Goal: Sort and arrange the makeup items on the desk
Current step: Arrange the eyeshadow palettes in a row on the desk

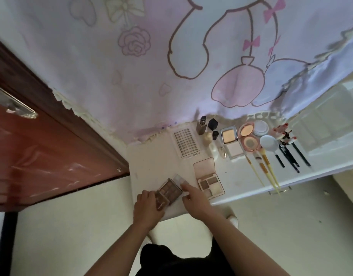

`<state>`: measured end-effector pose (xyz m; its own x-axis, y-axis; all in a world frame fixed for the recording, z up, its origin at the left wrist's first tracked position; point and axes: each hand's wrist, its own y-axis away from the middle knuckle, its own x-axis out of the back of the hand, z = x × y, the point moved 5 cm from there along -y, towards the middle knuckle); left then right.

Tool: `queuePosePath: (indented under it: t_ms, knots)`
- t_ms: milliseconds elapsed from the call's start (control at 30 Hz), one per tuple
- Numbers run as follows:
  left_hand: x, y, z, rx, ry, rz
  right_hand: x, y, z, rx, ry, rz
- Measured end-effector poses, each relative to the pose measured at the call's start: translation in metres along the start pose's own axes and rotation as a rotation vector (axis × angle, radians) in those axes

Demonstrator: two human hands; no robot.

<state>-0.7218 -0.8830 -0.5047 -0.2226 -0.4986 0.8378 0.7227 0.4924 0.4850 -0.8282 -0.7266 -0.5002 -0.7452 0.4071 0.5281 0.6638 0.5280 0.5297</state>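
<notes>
Hands flank the dark brown open eyeshadow palette (168, 191) on the white bench (151, 164): left hand (148, 204) grips its near end, right hand (191, 196) touches its far-right corner with fingers spread, long axis running diagonally between them.

The desk (151, 164) has bare room on its left part, between the lash tray (185, 143) and the front edge. The open pink palette (208, 176) sits just right of that gap. Further right, bottles (208, 129), compacts (239, 139) and brushes (269, 168) lie close together, with little space between them. The curtain (171, 66) hangs along the back and blocks that side.
</notes>
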Motion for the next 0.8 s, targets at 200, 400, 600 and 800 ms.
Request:
queuePosePath:
  t_ms: [200,400,600,800]
  knots:
    - [0.006,-0.007,-0.006,0.106,0.176,0.007,-0.01,-0.02,-0.002,-0.111,-0.181,-0.013]
    - [0.027,-0.004,-0.021,0.216,0.409,0.149,-0.029,-0.039,-0.019,-0.041,-0.224,-0.205]
    - [0.059,-0.002,-0.018,0.11,0.808,0.205,0.011,-0.02,-0.052,-0.09,-0.607,-0.091]
    - [0.102,0.012,0.021,-0.175,0.758,0.281,0.045,0.01,-0.091,0.039,-0.732,-0.066]
